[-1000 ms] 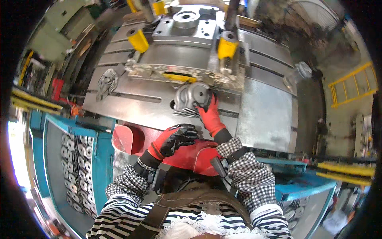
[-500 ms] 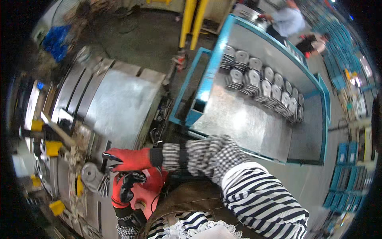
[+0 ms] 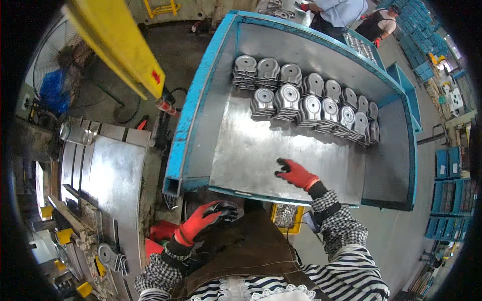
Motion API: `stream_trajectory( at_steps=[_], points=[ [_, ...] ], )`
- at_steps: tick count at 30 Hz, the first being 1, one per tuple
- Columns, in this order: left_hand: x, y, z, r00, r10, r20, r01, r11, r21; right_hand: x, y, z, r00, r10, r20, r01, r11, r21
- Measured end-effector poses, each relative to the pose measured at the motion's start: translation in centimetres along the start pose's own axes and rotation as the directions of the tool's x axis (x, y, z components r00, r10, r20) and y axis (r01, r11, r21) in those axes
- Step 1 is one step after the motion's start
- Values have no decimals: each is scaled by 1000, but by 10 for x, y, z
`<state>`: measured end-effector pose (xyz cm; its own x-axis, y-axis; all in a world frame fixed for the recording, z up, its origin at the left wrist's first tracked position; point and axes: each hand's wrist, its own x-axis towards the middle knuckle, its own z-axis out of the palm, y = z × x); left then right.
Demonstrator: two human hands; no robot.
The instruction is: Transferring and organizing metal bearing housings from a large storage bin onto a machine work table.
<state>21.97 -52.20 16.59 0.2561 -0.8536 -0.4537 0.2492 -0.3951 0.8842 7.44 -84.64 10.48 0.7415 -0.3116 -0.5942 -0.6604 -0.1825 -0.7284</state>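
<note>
My right hand (image 3: pixel 298 175), in a red glove with black fingertips, hovers over the near part of a blue-framed metal bin (image 3: pixel 236 150). Its fingers are parted and nothing shows in them. Two rows of stacked stamped metal plates (image 3: pixel 288 96), each rounded with a central hole, stand farther inside the bin. In front of my apron, my left hand (image 3: pixel 203 220) wears a matching glove; its fingers reach loosely to the right, with no object visible in them. More such plates (image 3: pixel 107 254) rest in a small pile on the machine bed at lower left.
A steel machine table (image 3: pixel 113 168) lies left of the bin. The yellow post (image 3: pixel 118 47) rises at the bin's far left. Beneath the bin's near edge sits a yellow crate (image 3: pixel 285 218) of small metal parts. Two people (image 3: pixel 339 12) work beyond the bin.
Both hands have left the machine bed at left. My right hand has swung over the bin, and my left hand has drawn back toward my body. My view has turned right.
</note>
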Motion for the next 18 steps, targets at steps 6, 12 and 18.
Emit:
stream_trajectory(
  at_steps=[6,12,18],
  points=[
    [174,11,49,980,155,123,-14,675,-738,97,10,-143,831,-396,-390,314,913,-260],
    [404,-87,42,945,-170,-278,-161,500,-851,202,0,-186,734,-474,-486,322,874,-365],
    [511,-84,38,835,-51,-548,-515,280,-810,232,-15,-162,671,-684,-286,270,585,-765]
  ],
)
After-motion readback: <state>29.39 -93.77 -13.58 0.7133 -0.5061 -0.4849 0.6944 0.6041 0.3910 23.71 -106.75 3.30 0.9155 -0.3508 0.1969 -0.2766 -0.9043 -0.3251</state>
